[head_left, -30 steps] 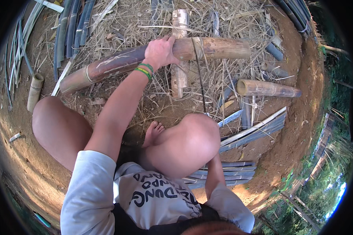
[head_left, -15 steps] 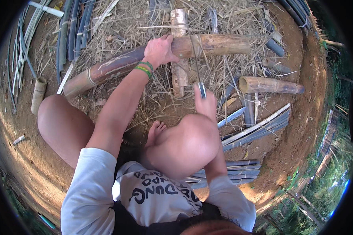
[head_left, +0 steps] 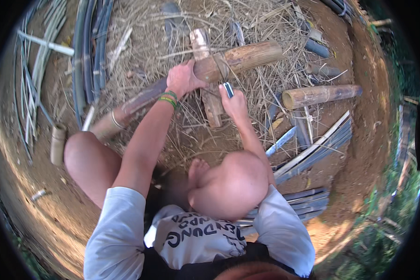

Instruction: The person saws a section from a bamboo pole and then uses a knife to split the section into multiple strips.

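A thick bamboo pole (head_left: pixel 254 53) slants across in front of me, lying over a short pale log (head_left: pixel 213 106). My left hand (head_left: pixel 184 78), with green wristbands below it, presses down and grips the pole left of the crossing. In my closed right hand (head_left: pixel 235 105) is the handle of a handsaw (head_left: pixel 228 89). Its thin blade, seen nearly edge-on, reaches up to the pole just right of the log. How deep the blade sits in the bamboo I cannot tell.
A cut bamboo length (head_left: pixel 319 95) lies to the right, beside split dark strips (head_left: pixel 319 147). A blade-like flat piece (head_left: pixel 281 141) lies near my right knee. Long strips (head_left: pixel 83 56) lie at the left, near a short bamboo tube (head_left: pixel 57 144). Dry shavings (head_left: pixel 140 51) cover the ground.
My right hand has drawn the saw a little, its handle now closer to the pole. The whole view has shifted and turned slightly. My left hand keeps its hold on the pole.
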A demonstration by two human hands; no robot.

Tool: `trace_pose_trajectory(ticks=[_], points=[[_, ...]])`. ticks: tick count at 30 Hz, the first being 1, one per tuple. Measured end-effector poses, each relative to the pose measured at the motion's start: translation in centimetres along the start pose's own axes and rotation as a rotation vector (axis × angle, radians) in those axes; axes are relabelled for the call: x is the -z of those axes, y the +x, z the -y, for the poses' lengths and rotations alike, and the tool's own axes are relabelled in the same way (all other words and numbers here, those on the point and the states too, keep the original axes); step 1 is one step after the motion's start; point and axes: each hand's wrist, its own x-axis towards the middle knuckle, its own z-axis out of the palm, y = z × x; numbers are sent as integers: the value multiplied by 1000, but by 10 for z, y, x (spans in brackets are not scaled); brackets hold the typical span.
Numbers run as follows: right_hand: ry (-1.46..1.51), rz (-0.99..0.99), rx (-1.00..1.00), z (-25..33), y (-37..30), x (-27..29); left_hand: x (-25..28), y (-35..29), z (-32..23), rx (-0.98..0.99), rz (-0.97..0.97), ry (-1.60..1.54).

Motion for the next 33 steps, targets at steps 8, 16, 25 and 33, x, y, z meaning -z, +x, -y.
trace_pose_trajectory(ticks=[8, 16, 25, 33], points=[[156, 54, -48, 14, -22, 7, 14, -20, -5, -51, -58, 71], [152, -90, 97, -2, -26, -9, -6, -32, -1, -137, -266, 165], [208, 148, -106, -5, -54, 40, 1, -51, 31, -24, 147, 84], [480, -124, 48, -6, -128, 66, 43, -61, 1, -98, -169, 92]])
